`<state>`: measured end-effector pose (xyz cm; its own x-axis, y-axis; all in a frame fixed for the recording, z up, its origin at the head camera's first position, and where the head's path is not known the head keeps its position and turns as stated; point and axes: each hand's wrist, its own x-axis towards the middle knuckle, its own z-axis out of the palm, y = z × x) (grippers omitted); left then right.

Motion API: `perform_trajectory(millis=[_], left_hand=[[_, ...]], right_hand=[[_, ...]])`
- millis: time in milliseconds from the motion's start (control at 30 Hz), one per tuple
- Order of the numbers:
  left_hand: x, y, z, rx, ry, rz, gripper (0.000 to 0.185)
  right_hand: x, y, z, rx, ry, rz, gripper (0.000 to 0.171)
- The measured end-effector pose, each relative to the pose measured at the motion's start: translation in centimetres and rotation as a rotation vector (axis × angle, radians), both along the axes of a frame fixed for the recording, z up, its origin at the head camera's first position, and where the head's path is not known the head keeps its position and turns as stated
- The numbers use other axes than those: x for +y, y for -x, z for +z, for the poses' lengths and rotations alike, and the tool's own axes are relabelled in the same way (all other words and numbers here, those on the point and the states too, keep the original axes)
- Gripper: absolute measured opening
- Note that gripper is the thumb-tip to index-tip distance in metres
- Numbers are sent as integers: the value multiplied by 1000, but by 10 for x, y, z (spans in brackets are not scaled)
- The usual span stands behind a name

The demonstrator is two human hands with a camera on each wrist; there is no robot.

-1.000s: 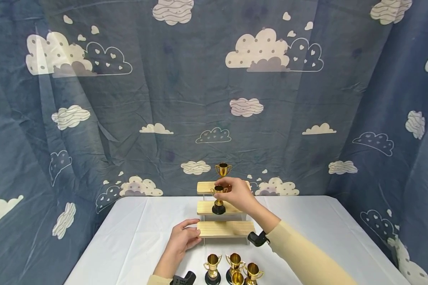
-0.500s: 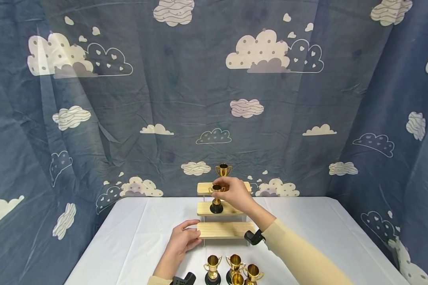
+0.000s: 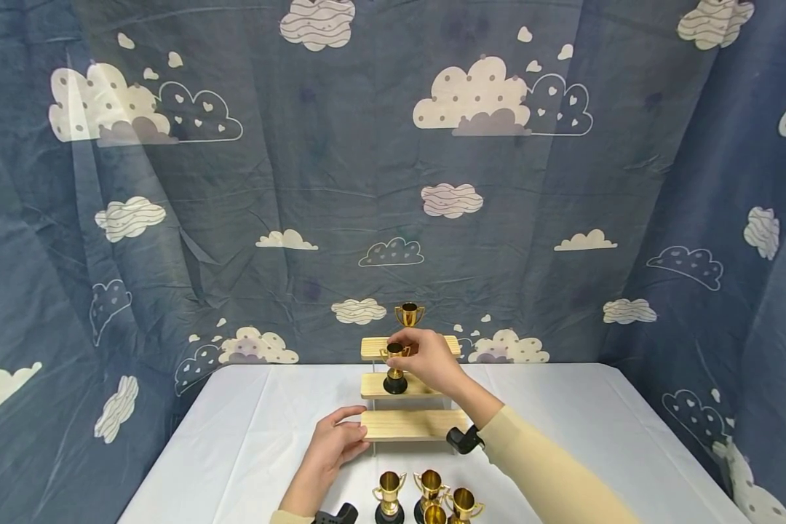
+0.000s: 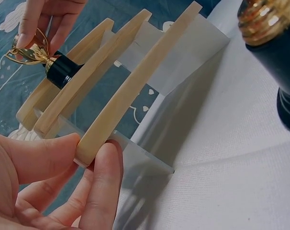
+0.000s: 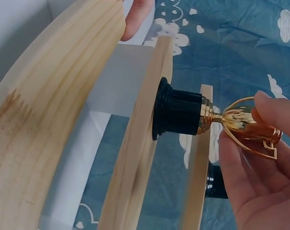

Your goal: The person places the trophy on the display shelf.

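A three-step wooden stand (image 3: pixel 411 424) sits mid-table (image 3: pixel 249 437), toward the rear edge. One trophy (image 3: pixel 409 316) stands on its top step, another trophy (image 3: pixel 394 369) on the middle step's left part. Four trophies (image 3: pixel 429 496) cluster at the table's front edge, before the stand.

Lighting's soft and even – bright white desk (image 3: pixel 249 437), no harsh glare. Head view is sharp but bends at the edges, the backdrop (image 3: pixel 301 182) bowing. Left wrist view: shelf (image 4: pixel 130 86) casts a grey shadow, and the near trophy (image 4: pixel 274 43) is blurry – too close.
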<state>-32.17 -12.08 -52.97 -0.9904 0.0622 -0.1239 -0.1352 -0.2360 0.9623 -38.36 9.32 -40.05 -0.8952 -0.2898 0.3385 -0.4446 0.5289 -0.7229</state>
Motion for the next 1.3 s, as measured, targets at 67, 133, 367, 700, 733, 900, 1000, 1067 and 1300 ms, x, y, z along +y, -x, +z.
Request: perform_trajectory(millis=[67, 133, 367, 700, 733, 900, 1000, 1067, 1300], left_hand=[[0, 0, 0, 8, -2, -2, 54], [0, 1, 0, 13, -4, -7, 56], [0, 0, 0, -3, 11, -4, 55], [2, 2, 1, -9, 16, -10, 56], [1, 2, 1, -8, 16, -8, 56], [0, 2, 1, -9, 18, -5, 56], [0, 1, 2, -11, 13, -3, 56], [0, 0, 1, -11, 15, 0, 55], [0, -1, 2, -14, 18, 3, 53]], right_hand=[[1, 0, -1, 0, 16, 4, 33], [1, 0, -1, -1, 27, 7, 34], [2, 1, -5, -17, 23, 36, 38], [11, 0, -6, -10, 18, 40, 55], [11, -1, -4, -14, 22, 45, 56], [16, -5, 2, -40, 55, 45, 53], [20, -7, 5, -59, 67, 35, 52], [22, -9, 8, -68, 70, 26, 52], [34, -19, 16, -46, 63, 23, 55]])
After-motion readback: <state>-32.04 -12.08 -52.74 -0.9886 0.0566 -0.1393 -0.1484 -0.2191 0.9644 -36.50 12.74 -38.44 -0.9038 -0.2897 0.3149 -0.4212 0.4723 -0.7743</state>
